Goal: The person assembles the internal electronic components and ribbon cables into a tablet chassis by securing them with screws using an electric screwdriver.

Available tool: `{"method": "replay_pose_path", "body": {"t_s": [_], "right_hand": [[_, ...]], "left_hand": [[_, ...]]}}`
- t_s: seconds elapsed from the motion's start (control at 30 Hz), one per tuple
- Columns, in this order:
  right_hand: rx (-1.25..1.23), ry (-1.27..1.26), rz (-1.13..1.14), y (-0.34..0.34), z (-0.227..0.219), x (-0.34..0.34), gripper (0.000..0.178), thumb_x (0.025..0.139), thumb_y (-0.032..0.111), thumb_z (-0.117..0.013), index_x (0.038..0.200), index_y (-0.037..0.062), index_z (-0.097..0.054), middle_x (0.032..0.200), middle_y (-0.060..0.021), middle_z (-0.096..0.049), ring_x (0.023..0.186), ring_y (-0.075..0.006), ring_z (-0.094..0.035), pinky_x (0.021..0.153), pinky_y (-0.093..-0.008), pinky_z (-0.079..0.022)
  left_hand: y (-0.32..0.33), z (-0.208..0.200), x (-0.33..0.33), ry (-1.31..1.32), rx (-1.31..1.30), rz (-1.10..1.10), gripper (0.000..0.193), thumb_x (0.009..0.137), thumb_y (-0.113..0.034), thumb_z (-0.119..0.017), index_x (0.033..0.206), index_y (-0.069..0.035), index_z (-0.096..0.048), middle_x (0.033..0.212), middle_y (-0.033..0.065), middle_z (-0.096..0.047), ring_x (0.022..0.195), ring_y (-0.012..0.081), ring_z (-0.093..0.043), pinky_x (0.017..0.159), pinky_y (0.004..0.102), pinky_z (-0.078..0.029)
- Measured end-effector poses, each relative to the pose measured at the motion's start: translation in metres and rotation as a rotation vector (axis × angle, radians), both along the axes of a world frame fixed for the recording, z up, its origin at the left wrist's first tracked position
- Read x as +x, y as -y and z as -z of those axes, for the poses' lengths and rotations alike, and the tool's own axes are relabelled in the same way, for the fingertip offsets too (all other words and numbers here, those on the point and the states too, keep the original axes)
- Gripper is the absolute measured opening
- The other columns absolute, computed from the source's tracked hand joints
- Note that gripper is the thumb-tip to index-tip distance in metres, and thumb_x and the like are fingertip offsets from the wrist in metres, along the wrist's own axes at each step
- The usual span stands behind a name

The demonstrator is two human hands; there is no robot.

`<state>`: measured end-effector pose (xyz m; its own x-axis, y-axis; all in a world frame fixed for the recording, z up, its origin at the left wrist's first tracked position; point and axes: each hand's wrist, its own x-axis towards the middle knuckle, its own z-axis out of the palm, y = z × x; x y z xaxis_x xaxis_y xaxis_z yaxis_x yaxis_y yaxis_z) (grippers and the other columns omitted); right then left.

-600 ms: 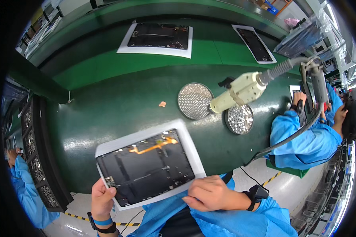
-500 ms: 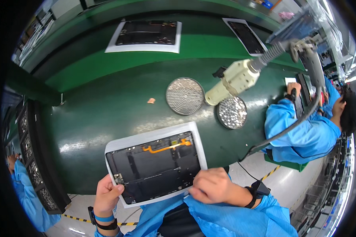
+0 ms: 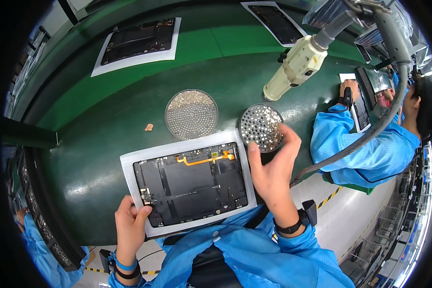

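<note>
My left hand [image 3: 131, 222] grips the lower left corner of an opened tablet [image 3: 192, 185], thumb on top. The tablet is a black housing with an orange flex cable [image 3: 205, 158] along its upper part, lying on a white sheet [image 3: 129, 168] at the table's front edge. My right hand [image 3: 276, 168] is open to the right of the tablet, thumb and forefinger spread at the near rim of a round screw tray [image 3: 261, 128] full of small silvery screws. A second round tray [image 3: 191, 115], finely perforated and partly filled with tiny parts, stands left of it.
A cream electric screwdriver [image 3: 295, 67] hangs above the trays on its arm; a grey cable [image 3: 365, 139] curves down right. Two more opened tablets [image 3: 139, 41] [image 3: 276, 24] lie on the far ledge. A co-worker [image 3: 365, 144] in blue sits right. Black bins [image 3: 43, 206] stand left.
My right hand has left the tablet's lower right edge, opened and reached forward to the screw tray. My left hand keeps its hold. The whole view has shifted and turned slightly.
</note>
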<state>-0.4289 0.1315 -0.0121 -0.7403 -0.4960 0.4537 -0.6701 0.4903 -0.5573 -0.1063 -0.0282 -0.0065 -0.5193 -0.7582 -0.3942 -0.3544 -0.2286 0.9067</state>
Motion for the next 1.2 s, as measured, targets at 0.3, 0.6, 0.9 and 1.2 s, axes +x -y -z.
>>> {"method": "replay_pose_path", "body": {"t_s": [0.3,0.6,0.9,1.2], "right_hand": [[0.289,-0.028,-0.117,0.011,-0.005,-0.043,0.107,0.07,0.034,-0.097,0.151,-0.0051,-0.039,0.148,-0.0269,-0.047,0.138,-0.0446,-0.045,0.114,-0.0546,-0.039],[0.429,0.097,-0.323,-0.035,-0.029,-0.064,0.116,0.069,0.035,-0.096,0.155,-0.0066,-0.031,0.158,-0.0316,-0.039,0.148,-0.05,-0.036,0.125,-0.0556,-0.028],[0.328,0.049,-0.027,-0.01,-0.017,-0.049,0.113,0.07,0.037,-0.095,0.155,-0.0072,-0.035,0.151,-0.0282,-0.046,0.143,-0.0471,-0.042,0.12,-0.0547,-0.032],[0.354,0.025,-0.031,-0.034,0.0,-0.024,0.124,0.068,0.035,-0.098,0.159,-0.0103,-0.027,0.155,-0.0341,-0.041,0.144,-0.0505,-0.04,0.123,-0.0553,-0.03]], "left_hand": [[0.004,-0.033,-0.009,0.595,-0.414,0.182,0.022,0.1,-0.013,-0.076,0.091,0.001,-0.062,0.059,0.0121,-0.064,0.049,0.0166,-0.058,0.051,0.0311,-0.043],[0.066,-0.018,-0.105,0.282,-0.88,0.022,0.012,0.108,-0.01,-0.065,0.108,0.001,-0.065,0.079,0.0128,-0.067,0.066,0.0168,-0.062,0.061,0.0337,-0.049],[0.075,0.009,-0.098,0.061,-0.828,-0.036,0.018,0.109,-0.005,-0.06,0.126,0.001,-0.062,0.09,0.0059,-0.069,0.076,0.0098,-0.064,0.067,0.0257,-0.052],[0.07,0.013,-0.097,-0.119,-0.759,0.033,0.023,0.109,0.0,-0.055,0.132,0.0,-0.056,0.092,0.0055,-0.064,0.08,0.0095,-0.061,0.067,0.024,-0.051]]}}
